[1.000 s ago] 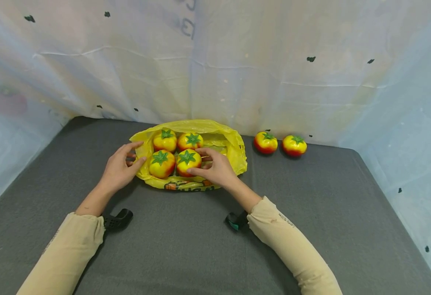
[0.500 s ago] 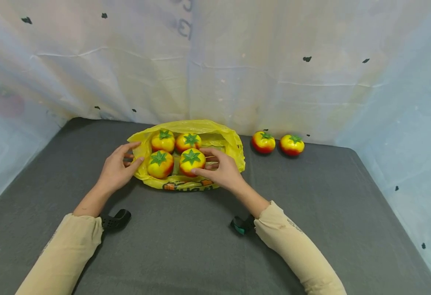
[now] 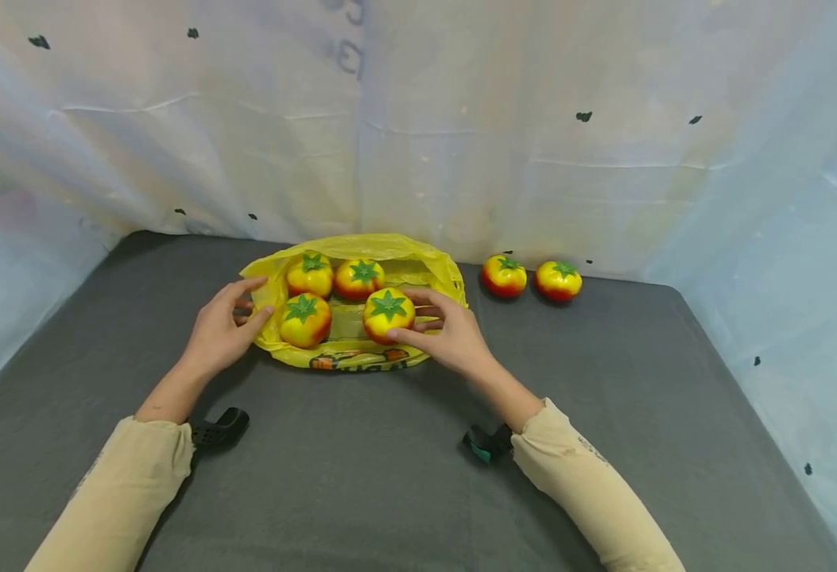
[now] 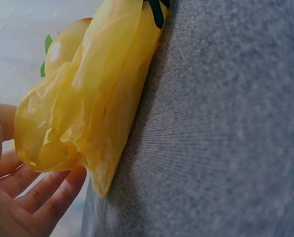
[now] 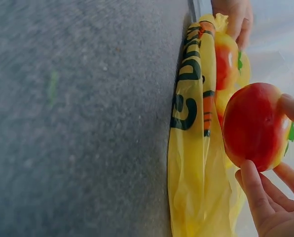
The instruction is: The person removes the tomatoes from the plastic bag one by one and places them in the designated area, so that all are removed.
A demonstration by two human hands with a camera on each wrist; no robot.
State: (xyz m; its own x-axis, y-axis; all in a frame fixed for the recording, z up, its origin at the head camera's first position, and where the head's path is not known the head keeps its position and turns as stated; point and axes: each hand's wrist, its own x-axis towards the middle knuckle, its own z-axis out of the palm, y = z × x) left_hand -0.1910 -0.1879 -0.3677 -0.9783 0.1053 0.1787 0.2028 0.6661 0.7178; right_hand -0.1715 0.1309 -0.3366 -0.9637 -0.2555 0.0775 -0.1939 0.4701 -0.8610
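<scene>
My right hand grips a yellow-and-red tomato with a green star-shaped top. In the right wrist view this tomato sits between thumb and fingers, above the rim of the yellow plastic bag. Three similar tomatoes lie in the left part of the bag, the nearest tomato at its front left. My left hand is at the bag's left end, its fingers and thumb touching the plastic. In the left wrist view those fingers look relaxed against the crumpled bag.
Two more tomatoes, a left tomato and a right tomato, stand right of the bag near the table's back edge. A dark grey table lies beneath. Whitish plastic sheeting hangs behind and at both sides.
My right hand has moved right with the front tomato, which now stands apart from the front-left one. My left hand stays at the bag's left end; the view has shifted slightly.
</scene>
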